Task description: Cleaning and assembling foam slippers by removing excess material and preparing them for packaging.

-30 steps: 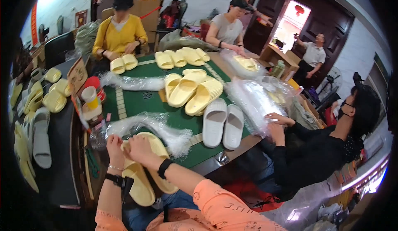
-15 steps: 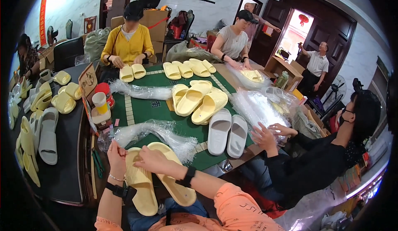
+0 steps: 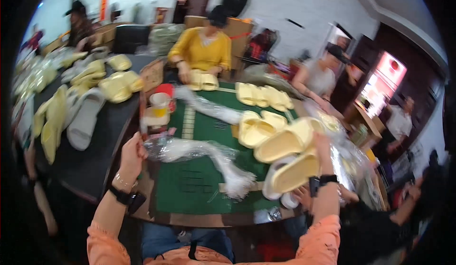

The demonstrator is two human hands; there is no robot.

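Note:
My right hand reaches out over the right side of the table, shut on a pair of pale yellow slippers held one above the other. They hover just over a white pair and next to a heap of yellow slippers. At the table's left edge, my left hand pinches the end of a bundle of clear plastic bags that lies across the green mat. Both wrists wear black bands, and the sleeves are orange.
A person in yellow across the table handles yellow slippers. A person in grey and one in black work on the right. A red and white cup stands at the mat's left. More slippers cover the dark table at left.
The yellow pair went from right in front of me out to the right over the table. My left hand let go of it and took the plastic bag bundle.

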